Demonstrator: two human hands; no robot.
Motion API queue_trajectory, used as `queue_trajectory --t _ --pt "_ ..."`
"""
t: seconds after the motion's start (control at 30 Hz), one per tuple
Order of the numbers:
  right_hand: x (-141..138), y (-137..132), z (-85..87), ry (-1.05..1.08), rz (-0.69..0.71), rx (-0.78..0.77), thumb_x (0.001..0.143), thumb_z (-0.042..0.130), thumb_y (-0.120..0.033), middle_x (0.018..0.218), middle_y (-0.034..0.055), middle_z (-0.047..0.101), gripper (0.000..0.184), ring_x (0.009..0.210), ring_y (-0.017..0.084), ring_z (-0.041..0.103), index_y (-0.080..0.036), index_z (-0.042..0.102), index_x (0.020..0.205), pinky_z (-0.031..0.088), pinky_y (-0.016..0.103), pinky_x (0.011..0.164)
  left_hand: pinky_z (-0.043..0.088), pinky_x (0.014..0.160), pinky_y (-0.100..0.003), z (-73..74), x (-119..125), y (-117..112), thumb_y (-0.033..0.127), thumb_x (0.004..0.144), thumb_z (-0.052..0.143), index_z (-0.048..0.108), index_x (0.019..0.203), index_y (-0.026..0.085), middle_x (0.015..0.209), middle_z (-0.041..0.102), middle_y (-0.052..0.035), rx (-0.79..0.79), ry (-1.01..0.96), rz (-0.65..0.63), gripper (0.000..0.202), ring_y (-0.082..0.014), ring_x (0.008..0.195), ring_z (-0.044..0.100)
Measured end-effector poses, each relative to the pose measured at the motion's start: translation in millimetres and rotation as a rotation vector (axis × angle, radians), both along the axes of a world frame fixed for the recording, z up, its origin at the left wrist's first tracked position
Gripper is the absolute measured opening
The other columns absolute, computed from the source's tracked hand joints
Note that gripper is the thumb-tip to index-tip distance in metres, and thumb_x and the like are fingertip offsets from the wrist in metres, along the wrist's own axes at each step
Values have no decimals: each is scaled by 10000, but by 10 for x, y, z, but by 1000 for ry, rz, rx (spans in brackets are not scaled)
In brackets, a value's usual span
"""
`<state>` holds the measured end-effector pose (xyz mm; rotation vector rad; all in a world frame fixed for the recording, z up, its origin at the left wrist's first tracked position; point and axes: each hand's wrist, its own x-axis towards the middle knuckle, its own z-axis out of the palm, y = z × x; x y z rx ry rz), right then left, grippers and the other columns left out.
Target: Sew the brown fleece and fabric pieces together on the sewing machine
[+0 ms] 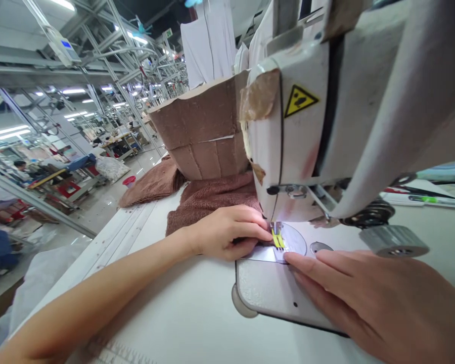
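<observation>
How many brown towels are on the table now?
2. The near towel lies behind the left hand, against the machine; the far towel lies left of it at the table edge. The box may hide more.

Factory hall: steel racks [109,60], fluorescent tubes [7,132], glossy floor [106,202].
</observation>
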<state>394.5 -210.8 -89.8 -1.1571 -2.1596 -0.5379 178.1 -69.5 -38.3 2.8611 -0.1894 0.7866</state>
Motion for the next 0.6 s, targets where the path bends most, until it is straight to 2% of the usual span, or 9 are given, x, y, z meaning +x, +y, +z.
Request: queue_trajectory --t 0.1,0.23,0.37,0.53,0.6 --pt "-27 92 142 -17 46 15 1110 245 -275 761 -18 710 433 558 121 636 -216 653 976 375 317 416 601 887 -270 -12 11 36 94 908 474 696 950 95 938 768 -107 17 -25 9 226 -152 887 714" --pt "-65 110 233 9 53 -21 1109 246 -284 784 -41 723 455 575 119 670 -227 667 949 415 311 396 592 904 -272 -27 6 35 87 897 492 701 943 86 935 767 -121 10 -35 8 215 -166 903 718" --pt "-100 96 265 15 75 -59 1065 291 -251 761 -25 721 426 555 154 675 -219 687 912 444 334 375 589 910 -273 -34 -16 27 112 901 503 701 959 119 967 773 -113 -2 -14 40 207 -173 934 722" --pt "-92 84 263 39 101 -83 1068 285 -248 814 -11 734 407 615 176 701 -215 672 948 439 341 370 592 912 -291 -40 -35 24 143 910 486 706 979 152 995 780 -98 16 12 77 231 -183 971 724" --pt "-79 83 251 39 102 -97 1070 290 -261 789 -15 724 393 581 177 685 -217 666 964 435 346 371 591 917 -296 -37 -38 19 150 915 479 709 979 143 993 780 -105 24 17 80 238 -187 973 724"
